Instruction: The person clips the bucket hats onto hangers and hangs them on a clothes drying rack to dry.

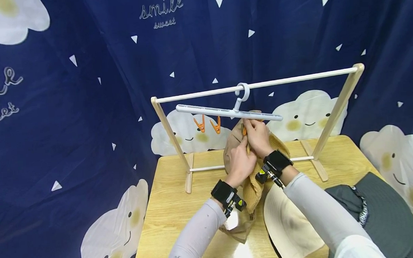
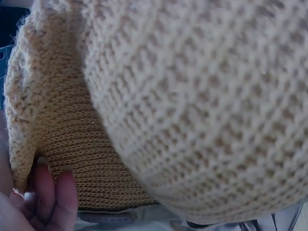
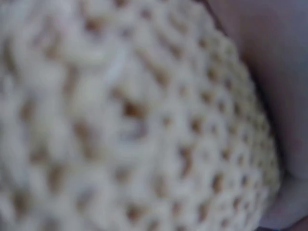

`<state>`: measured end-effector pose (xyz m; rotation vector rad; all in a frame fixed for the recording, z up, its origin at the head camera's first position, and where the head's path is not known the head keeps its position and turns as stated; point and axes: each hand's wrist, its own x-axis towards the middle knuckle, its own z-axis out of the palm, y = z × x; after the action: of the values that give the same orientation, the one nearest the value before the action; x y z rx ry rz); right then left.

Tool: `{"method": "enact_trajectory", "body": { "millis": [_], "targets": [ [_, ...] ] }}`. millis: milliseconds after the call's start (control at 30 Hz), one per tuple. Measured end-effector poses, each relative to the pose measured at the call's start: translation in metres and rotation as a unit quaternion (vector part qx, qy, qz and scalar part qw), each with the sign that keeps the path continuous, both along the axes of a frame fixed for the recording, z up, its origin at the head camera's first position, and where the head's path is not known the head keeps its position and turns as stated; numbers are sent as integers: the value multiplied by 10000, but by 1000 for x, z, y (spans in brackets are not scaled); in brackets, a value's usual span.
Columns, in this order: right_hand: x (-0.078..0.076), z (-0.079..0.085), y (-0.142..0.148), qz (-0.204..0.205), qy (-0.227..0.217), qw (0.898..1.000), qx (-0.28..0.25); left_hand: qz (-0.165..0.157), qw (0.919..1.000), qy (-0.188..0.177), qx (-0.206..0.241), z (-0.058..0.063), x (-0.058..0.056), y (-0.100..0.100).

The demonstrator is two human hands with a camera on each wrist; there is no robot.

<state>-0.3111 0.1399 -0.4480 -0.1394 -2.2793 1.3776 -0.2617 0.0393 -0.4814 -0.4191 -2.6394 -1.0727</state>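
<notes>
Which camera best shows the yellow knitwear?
The left wrist view: the knitwear fills most of it, stitches clearest. The head view shows it smaller, partly covered; the right wrist view, only a blurred close-up.

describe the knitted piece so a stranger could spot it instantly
On the wooden table stands a rack with a pale hanger. Below the hanger, against the person's left hand and right hand, is the knitted piece. Mustard and coarsely knitted, it differs from the smooth cream hat and dark hat nearby.

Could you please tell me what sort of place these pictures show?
Probably a staged indoor work area: a navy curtain printed with smiling clouds hangs as a backdrop, and a wood-grain table bears a tabletop clothes rack with a plastic hanger.
</notes>
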Motion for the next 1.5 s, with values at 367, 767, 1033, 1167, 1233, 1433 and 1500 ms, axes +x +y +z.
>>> {"method": "enact_trajectory", "body": {
  "millis": [367, 767, 1033, 1167, 1233, 1433, 1500],
  "targets": [
    [6, 5, 2, -74, -75, 9997, 214, 19, 9988, 476, -68, 0, 3, 4],
    [10, 1, 1, 18, -24, 9998, 190, -43, 9985, 537, 139, -4, 5, 3],
    [8, -5, 9, 509, -137, 9986, -91, 41, 9992, 64, 390, -8, 11, 2],
    [12, -11, 15, 896, -333, 9952, -189, 159, 9994, 55, 293, -12, 15, 1],
    [15, -14, 17, 1033, -375, 9936, -257, 215, 9993, 122, 264, -15, 16, 1],
    [22, -21, 23, 1570, -313, 9848, -667, 326, 9990, 92, 297, -23, 20, -2],
    [25, -21, 25, 1680, -349, 9832, -615, 323, 9989, 76, 344, -25, 21, -4]
  ]
}}
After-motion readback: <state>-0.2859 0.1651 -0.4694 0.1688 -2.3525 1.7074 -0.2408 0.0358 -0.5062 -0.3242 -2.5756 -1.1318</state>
